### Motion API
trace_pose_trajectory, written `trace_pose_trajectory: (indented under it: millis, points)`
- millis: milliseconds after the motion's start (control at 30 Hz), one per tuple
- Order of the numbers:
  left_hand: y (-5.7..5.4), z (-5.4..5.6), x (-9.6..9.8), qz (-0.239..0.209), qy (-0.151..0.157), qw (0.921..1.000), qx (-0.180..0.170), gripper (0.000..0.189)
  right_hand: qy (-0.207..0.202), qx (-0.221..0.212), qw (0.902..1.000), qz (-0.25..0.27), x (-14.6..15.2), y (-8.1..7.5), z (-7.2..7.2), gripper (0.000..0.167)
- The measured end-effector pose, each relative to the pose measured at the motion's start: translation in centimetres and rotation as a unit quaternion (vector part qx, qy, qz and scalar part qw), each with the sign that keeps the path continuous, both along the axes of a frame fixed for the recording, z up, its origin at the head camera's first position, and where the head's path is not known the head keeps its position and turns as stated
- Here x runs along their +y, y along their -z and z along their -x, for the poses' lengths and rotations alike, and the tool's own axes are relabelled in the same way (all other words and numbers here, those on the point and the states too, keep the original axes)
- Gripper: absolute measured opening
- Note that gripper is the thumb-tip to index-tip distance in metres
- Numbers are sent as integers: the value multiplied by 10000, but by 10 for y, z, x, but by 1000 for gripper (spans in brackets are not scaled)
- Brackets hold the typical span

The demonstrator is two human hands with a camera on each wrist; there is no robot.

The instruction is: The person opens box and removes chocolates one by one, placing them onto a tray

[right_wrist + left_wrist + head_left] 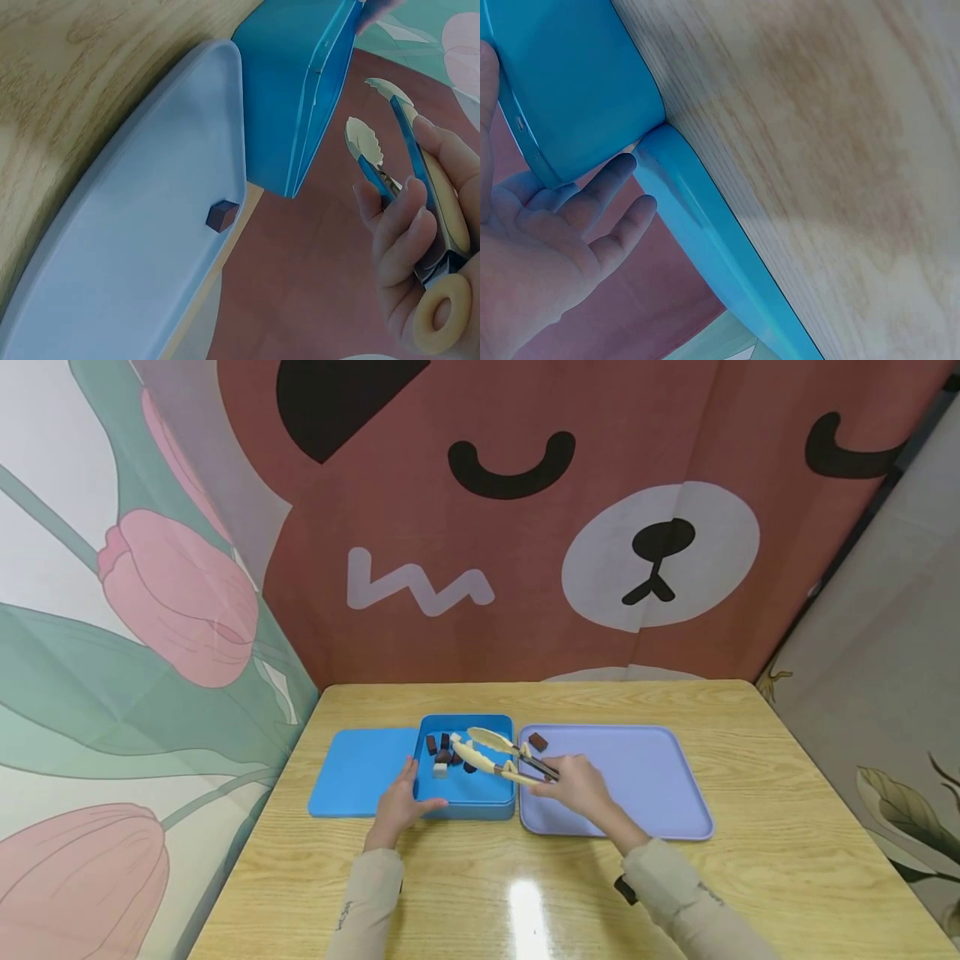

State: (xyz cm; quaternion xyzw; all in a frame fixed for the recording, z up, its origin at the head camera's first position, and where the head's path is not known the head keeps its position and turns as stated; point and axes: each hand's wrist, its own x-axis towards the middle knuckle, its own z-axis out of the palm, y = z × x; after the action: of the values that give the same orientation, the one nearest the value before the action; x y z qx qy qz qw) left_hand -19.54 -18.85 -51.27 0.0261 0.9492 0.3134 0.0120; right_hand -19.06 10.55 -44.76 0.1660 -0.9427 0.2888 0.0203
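Observation:
My left hand [397, 808] rests at the near left corner of an open blue box [480, 811], its thumb along the front and its fingers beside the left wall. In the left wrist view, the ring and little fingers stick out fairly straight. My right hand [579, 787] grips a pair of beige and metal tongs [439, 187]. The tips of the tongs stand apart above the box and hold nothing visible. Several small dark brown pieces [431, 744] and white pieces [440, 770] lie in the box. A brown block [538, 742] sits in the far left corner of a lavender tray [637, 777].
A flat blue lid [363, 772] lies left of the box. The tray stands close to the box's right side, on a wooden table [450, 893]. Behind the table hangs a printed cloth [525, 643] with a bear's face.

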Motion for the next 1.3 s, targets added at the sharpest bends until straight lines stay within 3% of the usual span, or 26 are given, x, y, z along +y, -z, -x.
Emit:
trace_pose_trajectory:
  millis: [333, 567, 800, 1033, 1300]
  points:
    - [1, 0, 0, -68, 24, 10000, 7, 100, -22, -48, 9998, -183, -8, 4, -3, 50]
    - [-2, -1, 1, -84, -4, 10000, -23, 99, -232, 142, 9994, -200, -12, 6, -3, 25]
    - [-2, 0, 1, -38, -7, 10000, -33, 99, -357, 44, 9991, -217, -16, 9, -5, 24]
    - [-1, 0, 0, -94, -1, 9999, -60, 97, -363, -138, 9990, -233, -22, 14, -5, 46]
    - [-2, 0, 0, -116, 40, 9999, -60, 98, -396, -293, 9981, -361, -29, 15, -4, 47]
